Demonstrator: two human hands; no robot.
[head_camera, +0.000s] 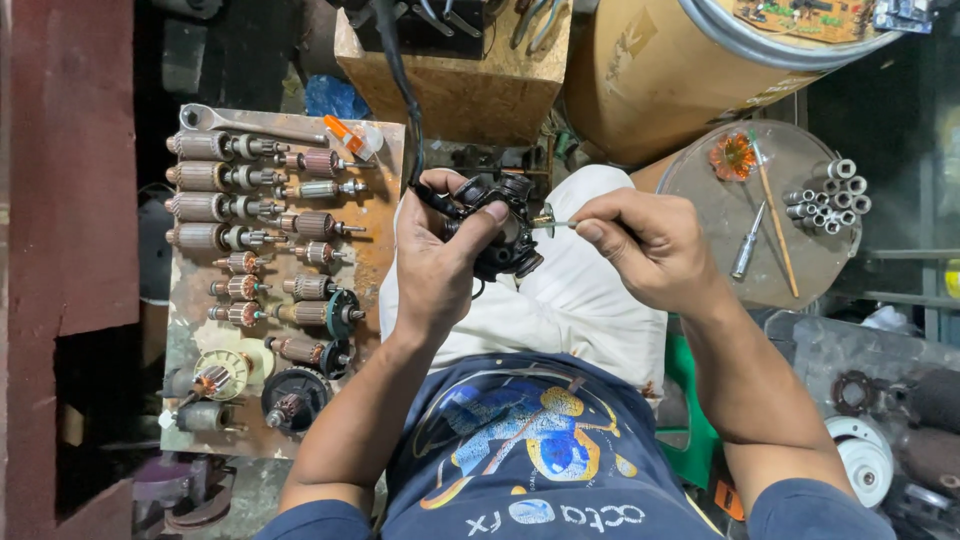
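Observation:
My left hand (435, 255) grips a black motor housing part (505, 235) over my lap, with a black cable (400, 80) running up from it. My right hand (645, 245) pinches a thin screwdriver-like tool (556, 222) whose tip meets the right side of the black part. Both hands are above my white-trousered knees (570, 300).
To the left, a rusty board (370, 260) carries several copper-wound motor armatures (215, 178) and a wrench (245, 124). To the right, a round lid (720, 230) holds small metal sleeves (830, 195), a screwdriver (748, 242) and an orange flower-shaped piece (733, 156). A wooden box (470, 90) and cardboard drum (660, 80) stand ahead.

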